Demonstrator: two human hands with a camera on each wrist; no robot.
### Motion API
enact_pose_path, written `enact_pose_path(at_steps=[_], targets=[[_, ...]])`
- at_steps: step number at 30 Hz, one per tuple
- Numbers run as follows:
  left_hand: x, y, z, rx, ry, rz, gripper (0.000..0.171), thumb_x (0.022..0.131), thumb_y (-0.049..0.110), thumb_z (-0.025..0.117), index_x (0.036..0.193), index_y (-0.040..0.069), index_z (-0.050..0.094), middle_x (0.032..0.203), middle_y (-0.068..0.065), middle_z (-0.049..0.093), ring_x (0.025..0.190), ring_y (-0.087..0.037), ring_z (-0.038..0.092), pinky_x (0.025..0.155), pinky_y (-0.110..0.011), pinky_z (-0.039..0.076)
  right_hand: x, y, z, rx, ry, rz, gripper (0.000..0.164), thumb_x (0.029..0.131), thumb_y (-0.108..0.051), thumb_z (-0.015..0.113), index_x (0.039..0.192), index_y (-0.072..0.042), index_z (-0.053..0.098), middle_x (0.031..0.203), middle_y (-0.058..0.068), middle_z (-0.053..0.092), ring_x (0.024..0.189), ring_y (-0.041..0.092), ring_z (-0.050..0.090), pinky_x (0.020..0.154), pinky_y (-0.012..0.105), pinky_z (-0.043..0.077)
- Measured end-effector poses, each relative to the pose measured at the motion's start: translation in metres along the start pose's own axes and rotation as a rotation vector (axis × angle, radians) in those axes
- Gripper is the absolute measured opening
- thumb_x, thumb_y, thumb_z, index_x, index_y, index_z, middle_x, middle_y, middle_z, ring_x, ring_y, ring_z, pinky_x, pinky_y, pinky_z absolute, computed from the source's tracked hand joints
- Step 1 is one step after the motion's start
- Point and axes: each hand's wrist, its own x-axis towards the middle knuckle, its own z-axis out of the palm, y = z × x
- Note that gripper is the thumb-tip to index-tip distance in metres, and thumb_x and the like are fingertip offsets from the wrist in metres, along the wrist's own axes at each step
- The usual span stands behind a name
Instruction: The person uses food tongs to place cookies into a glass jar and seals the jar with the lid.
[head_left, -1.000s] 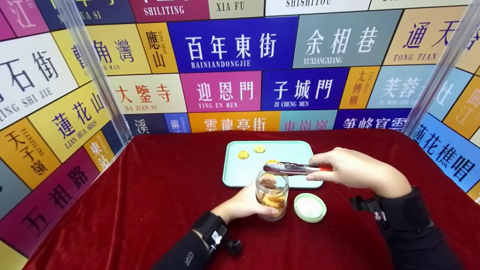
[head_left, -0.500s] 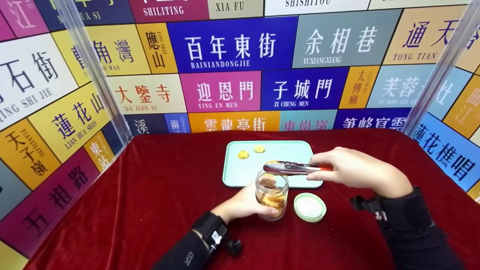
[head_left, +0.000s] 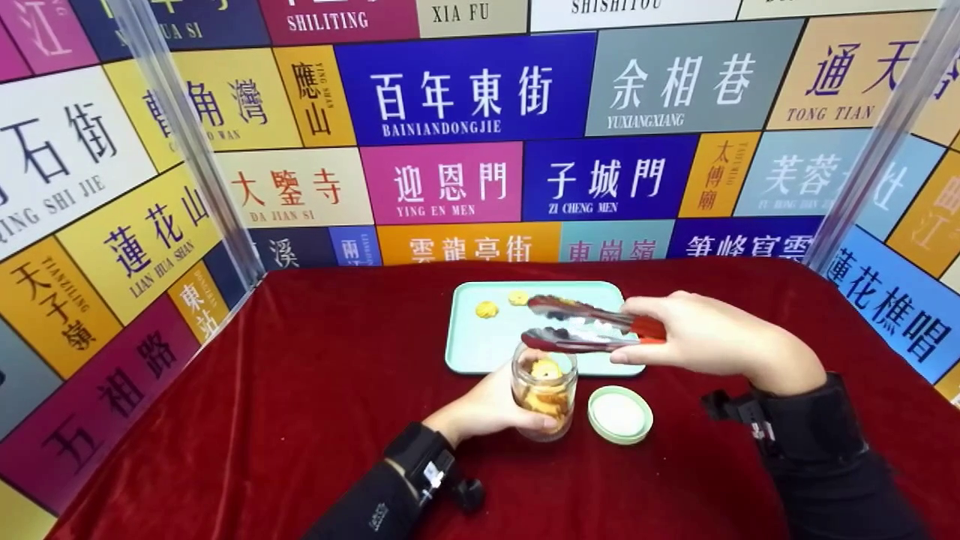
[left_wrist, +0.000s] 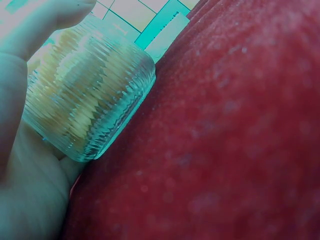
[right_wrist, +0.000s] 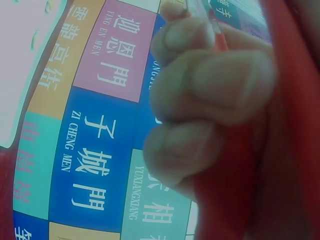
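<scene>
A clear glass jar [head_left: 545, 409] holding several yellow cookies stands on the red cloth, slightly tilted. My left hand [head_left: 491, 405] grips it round its side; in the left wrist view the jar's ribbed wall [left_wrist: 95, 90] shows between thumb and palm. My right hand [head_left: 697, 334] holds metal tongs [head_left: 577, 343] with red handles, their two arms spread apart just over the jar's mouth. A flower-shaped cookie [head_left: 546, 369] lies on top inside the jar. In the right wrist view curled fingers [right_wrist: 215, 85] wrap the red handle [right_wrist: 227, 180].
Behind the jar lies a mint-green tray [head_left: 465, 349] with two cookies, one of them a round cookie [head_left: 487, 309]. To the jar's right a pale green lid [head_left: 620, 415] rests on the red cloth [head_left: 337, 390]. A sign-patterned wall [head_left: 457, 180] stands behind.
The tongs have spread apart and released a cookie, which now sits inside the jar near its mouth. The left hand and jar have stayed in place.
</scene>
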Motion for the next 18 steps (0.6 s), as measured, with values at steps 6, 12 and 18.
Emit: enact_pose_path(at_steps=[6, 12, 18], targets=[[0.001, -0.002, 0.0, -0.008, 0.01, -0.003, 0.077, 0.078, 0.009, 0.092, 0.143, 0.009, 0.049, 0.129, 0.0, 0.068, 0.12, -0.013, 0.066, 0.109, -0.03, 0.049, 0.001, 0.007, 0.0, 0.003, 0.037, 0.039, 0.06, 0.093, -0.069, 0.071, 0.125, -0.02, 0.067, 0.08, -0.01, 0.063, 0.069, 0.009, 0.054, 0.065, 0.033, 0.044], [0.0, -0.001, 0.0, 0.006, 0.023, -0.027, 0.077, 0.078, 0.01, 0.092, 0.143, 0.008, 0.05, 0.129, 0.002, 0.068, 0.119, -0.012, 0.067, 0.108, -0.029, 0.049, 0.003, 0.018, 0.002, 0.003, 0.055, 0.107, 0.065, 0.093, -0.072, 0.067, 0.128, -0.018, 0.068, 0.087, -0.007, 0.069, 0.072, 0.012, 0.058, 0.069, 0.035, 0.047], [0.0, -0.001, 0.001, 0.006, 0.026, -0.016, 0.076, 0.077, 0.01, 0.093, 0.141, 0.008, 0.05, 0.129, 0.001, 0.067, 0.118, -0.013, 0.067, 0.108, -0.029, 0.05, 0.008, 0.031, 0.008, 0.041, 0.044, 0.179, 0.071, 0.092, -0.075, 0.065, 0.128, -0.014, 0.067, 0.086, -0.004, 0.069, 0.072, 0.015, 0.059, 0.068, 0.036, 0.048]])
